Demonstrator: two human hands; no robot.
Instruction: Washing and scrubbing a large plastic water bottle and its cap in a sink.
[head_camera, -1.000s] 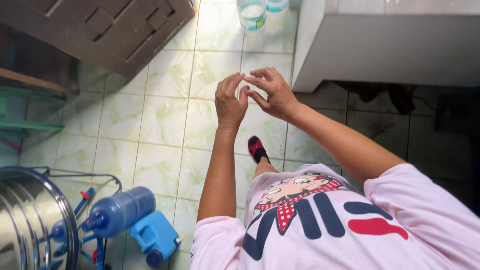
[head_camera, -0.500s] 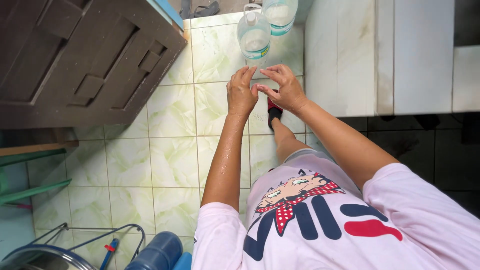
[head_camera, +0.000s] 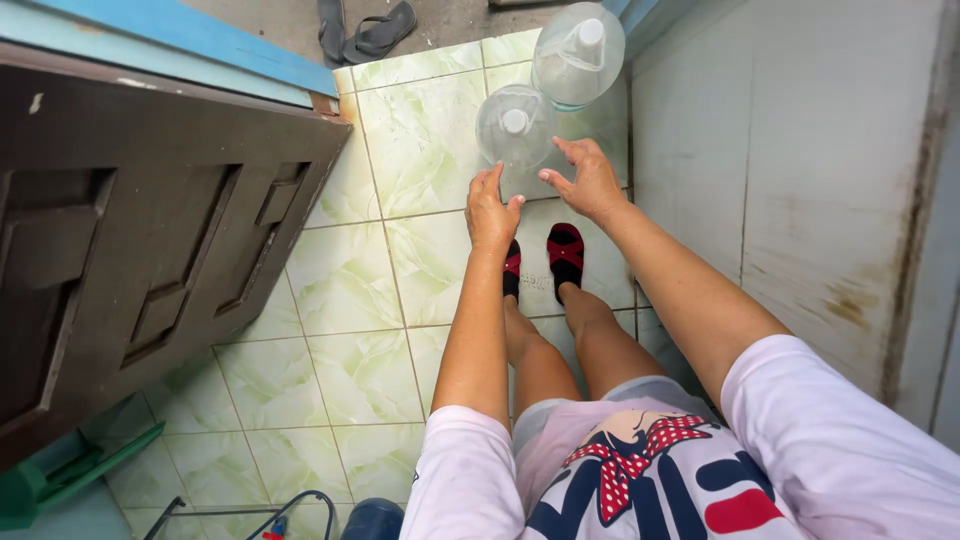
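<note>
The person stood on a floor of pale green marbled ceramic tiles (head_camera: 340, 290), both arms stretched forward and down towards the nearer clear plastic water jug with a white cap (head_camera: 513, 138). The left hand (head_camera: 490, 215) hung with its fingers loosely extended and empty, just short of the jug's near side; whether it touched the plastic could not be told. The right hand (head_camera: 588, 182) was spread, fingers splayed and slightly curled, at the jug's right flank, holding nothing. The jug stood upright on the tiles directly ahead of the feet in red and black slippers (head_camera: 545, 255). A second, larger clear plastic water jug with a white cap (head_camera: 578, 42) stood just beyond it, touching or nearly so, close to the pale tiled wall (head_camera: 800, 160) on the right. To the left leaned a dark brown panelled wooden door (head_camera: 150, 220), and a pair of dark flip-flops (head_camera: 362, 30) lay on the grey ground beyond the tiles.
</note>
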